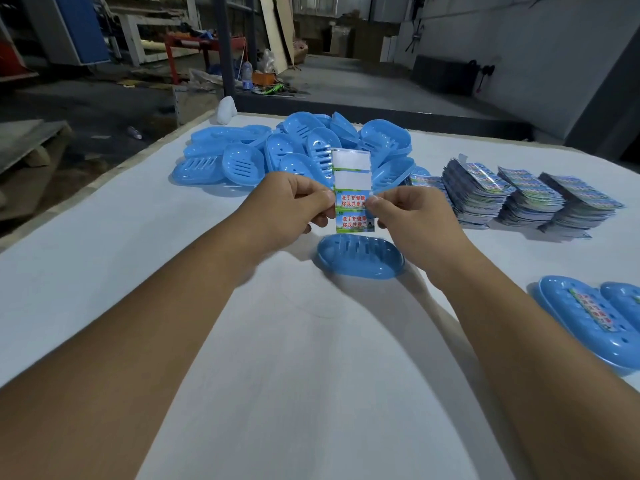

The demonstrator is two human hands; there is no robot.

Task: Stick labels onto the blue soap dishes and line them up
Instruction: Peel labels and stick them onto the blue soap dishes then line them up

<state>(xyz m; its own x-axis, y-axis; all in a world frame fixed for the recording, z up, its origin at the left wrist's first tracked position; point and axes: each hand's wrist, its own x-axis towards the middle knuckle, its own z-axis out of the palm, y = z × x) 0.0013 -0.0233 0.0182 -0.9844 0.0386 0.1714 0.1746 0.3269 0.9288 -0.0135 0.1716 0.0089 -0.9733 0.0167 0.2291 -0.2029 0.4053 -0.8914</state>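
Both hands' grip, left hand (pixel 294 206) and right hand (pixel 412 216), pinches label strip (pixel 352 192) above soap dish (pixel 360 259); dish pile (pixel 294 150) behind.

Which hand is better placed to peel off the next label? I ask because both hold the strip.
Probably the right hand: its fingertips pinch the label strip at the edge of the upper printed label. The left hand grips the strip's other edge, steadying it above the lone soap dish.

Dim workshop, grey concrete floor (pixel 346 81), pale grey wall (pixel 519 36) at right, red metal frame (pixel 204 46) (perhaps a trolley), leaning wooden boards (pixel 277 32), white-covered table (pixel 277 341)
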